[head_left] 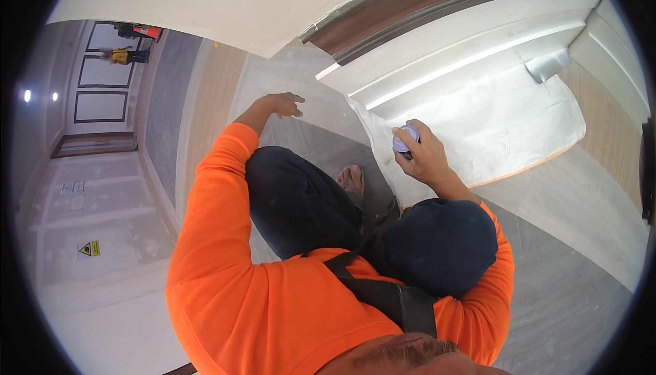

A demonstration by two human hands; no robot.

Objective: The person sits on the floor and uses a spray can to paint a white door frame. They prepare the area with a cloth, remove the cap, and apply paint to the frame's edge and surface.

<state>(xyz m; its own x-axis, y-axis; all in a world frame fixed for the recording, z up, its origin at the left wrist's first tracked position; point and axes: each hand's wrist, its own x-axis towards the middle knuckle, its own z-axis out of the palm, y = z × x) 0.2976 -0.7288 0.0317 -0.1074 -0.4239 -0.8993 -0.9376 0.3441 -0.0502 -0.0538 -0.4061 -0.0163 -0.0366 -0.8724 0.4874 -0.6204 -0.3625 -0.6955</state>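
My right hand [425,154] is wrapped around a small can [406,139] with a round lilac top. It holds the can above the edge of a white sheet [506,119] spread on the floor. The can's lower part is mostly hidden by my fingers. My left hand [283,104] reaches out over the grey floor with nothing in it, its fingers loosely bent and apart. Beyond the sheet stands a white moulded panel [471,44] with a dark brown wooden trim [437,6] along it.
A silvery curved piece [548,66] rests at the sheet's far end. My knees and a sandalled foot [351,179] are between my arms. At far left, a person in a yellow top [121,55] stands near an orange cone [147,31]; a yellow warning sign [89,248] is on the wall.
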